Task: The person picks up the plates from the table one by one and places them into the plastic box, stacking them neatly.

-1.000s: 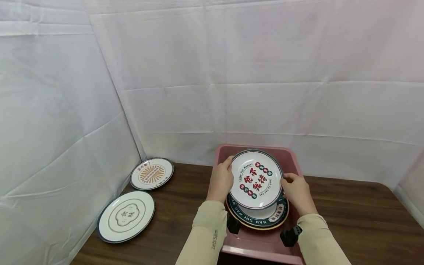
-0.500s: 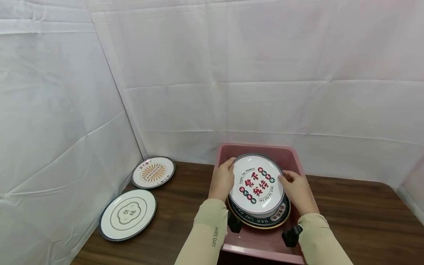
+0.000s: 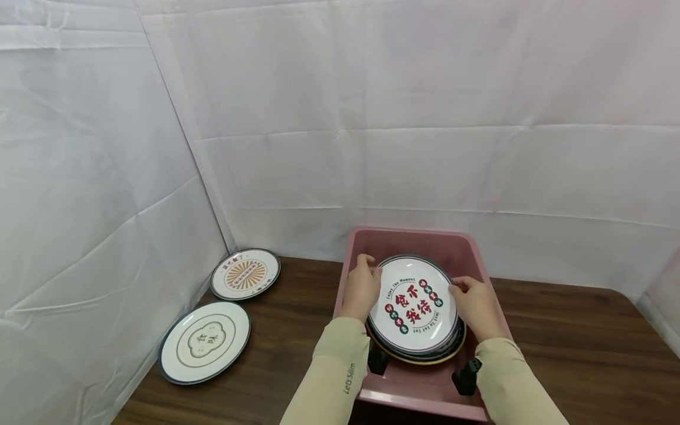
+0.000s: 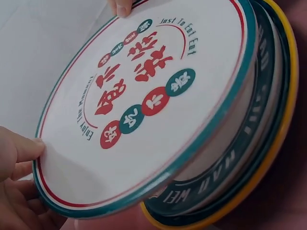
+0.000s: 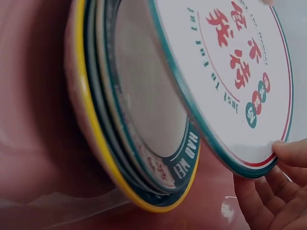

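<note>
Both hands are at a white plate (image 3: 409, 348) with a dark green rim and red characters. In the head view it lies almost flush over a stack inside a pink bin; the wrist views show a gap beneath it. My left hand (image 3: 361, 290) pinches its left rim, thumb (image 4: 33, 147) on top and fingers curled below. At the right rim, my right hand (image 3: 478, 307) pinches it the same way, thumb (image 5: 290, 152) above. Underneath sit several stacked plates, among them a dark green lettered plate (image 5: 184, 160) and one with a yellow rim (image 5: 103, 155).
The pink bin (image 3: 419, 396) stands on a dark wooden table (image 3: 574, 348). To the left lie a white plate with a sunburst print (image 3: 245, 275) and a white plate with a grey emblem (image 3: 204, 342). White cloth (image 3: 414, 106) hangs behind and at the left.
The white plate has come down onto the stack and turned slightly clockwise, covering most of the dark green plate. My left hand's fingers have spread a little at the rim.
</note>
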Available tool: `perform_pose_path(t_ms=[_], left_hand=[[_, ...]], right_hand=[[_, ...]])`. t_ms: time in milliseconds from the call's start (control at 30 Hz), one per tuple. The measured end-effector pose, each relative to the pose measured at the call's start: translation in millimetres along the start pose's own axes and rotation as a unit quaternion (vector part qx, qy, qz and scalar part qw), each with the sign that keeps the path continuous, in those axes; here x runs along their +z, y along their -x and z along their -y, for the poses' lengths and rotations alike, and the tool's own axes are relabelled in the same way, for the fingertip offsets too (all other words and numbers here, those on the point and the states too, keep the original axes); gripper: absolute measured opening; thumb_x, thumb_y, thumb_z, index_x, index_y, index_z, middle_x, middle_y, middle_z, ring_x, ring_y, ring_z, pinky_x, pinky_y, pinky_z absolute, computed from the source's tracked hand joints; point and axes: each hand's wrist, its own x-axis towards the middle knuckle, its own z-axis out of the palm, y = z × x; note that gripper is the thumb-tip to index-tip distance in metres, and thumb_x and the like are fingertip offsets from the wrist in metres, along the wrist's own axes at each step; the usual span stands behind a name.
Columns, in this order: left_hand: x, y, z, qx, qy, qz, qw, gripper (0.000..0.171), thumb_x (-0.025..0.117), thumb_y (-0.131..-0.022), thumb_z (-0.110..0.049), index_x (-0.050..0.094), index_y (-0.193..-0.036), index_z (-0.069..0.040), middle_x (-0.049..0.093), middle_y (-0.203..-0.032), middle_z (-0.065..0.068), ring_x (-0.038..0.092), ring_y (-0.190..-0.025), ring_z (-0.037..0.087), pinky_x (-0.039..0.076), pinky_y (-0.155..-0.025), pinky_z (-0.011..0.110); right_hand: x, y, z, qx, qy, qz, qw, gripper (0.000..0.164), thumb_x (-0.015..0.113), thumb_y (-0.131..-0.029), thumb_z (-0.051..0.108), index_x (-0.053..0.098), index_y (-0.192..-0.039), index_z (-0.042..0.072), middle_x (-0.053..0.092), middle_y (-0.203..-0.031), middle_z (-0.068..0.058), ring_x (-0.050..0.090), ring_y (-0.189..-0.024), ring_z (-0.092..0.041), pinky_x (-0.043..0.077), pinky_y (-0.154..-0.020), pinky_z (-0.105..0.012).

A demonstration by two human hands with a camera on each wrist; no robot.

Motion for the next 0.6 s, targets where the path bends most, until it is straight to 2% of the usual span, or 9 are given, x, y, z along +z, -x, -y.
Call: perform_pose_path(t_ms=[100,233,400,600], left_hand=[[2.8,-0.3,0.9,0.008,-0.019,-0.012,0.9997,0.023,0.048,-0.085,-0.022,0.041,-0.106,-0.014,0.049,-0.09,0.003,0.049,-0.075,0.015,0.041,-0.067,0.03],[9.0,-1.6,0.7,0.024,-0.043,-0.016,0.9987,0.024,0.048,-0.084,-0.013,0.04,-0.106,-0.012,0.044,-0.093,0.006,0.047,-0.077,0.017,0.04,-0.071,0.031],[16.1,-1.6,2.1,0.02,-0.062,0.006,0.9978,0.039,0.053,-0.079,-0.003,0.036,-0.113,-0.013,0.046,-0.094,0.006,0.048,-0.079,0.017,0.041,-0.072,0.031],[20.4,-1.6,4.0,0.032,-0.079,0.009,0.9963,0.045,0.056,-0.074,0.0,0.037,-0.112,-0.013,0.048,-0.095,0.006,0.05,-0.082,0.018,0.04,-0.073,0.032]], right_hand=[[-14,18,29,0.022,0.017,0.018,0.999,0.042,0.041,-0.086,0.038,0.049,-0.111,0.006,0.051,-0.094,-0.011,0.049,-0.078,-0.021,0.044,-0.055,-0.029],[-26,32,52,0.015,0.075,0.032,0.997,0.033,0.04,-0.088,0.023,0.048,-0.111,0.0,0.052,-0.096,-0.017,0.049,-0.08,-0.026,0.043,-0.066,-0.037],[-28,36,57,-0.011,0.138,0.054,0.989,0.034,0.036,-0.087,0.012,0.044,-0.115,-0.005,0.05,-0.103,-0.023,0.048,-0.088,-0.031,0.037,-0.077,-0.045],[-28,37,57,-0.024,0.168,0.072,0.983,0.035,0.036,-0.085,0.008,0.042,-0.116,-0.008,0.048,-0.101,-0.026,0.047,-0.086,-0.032,0.036,-0.076,-0.046]])
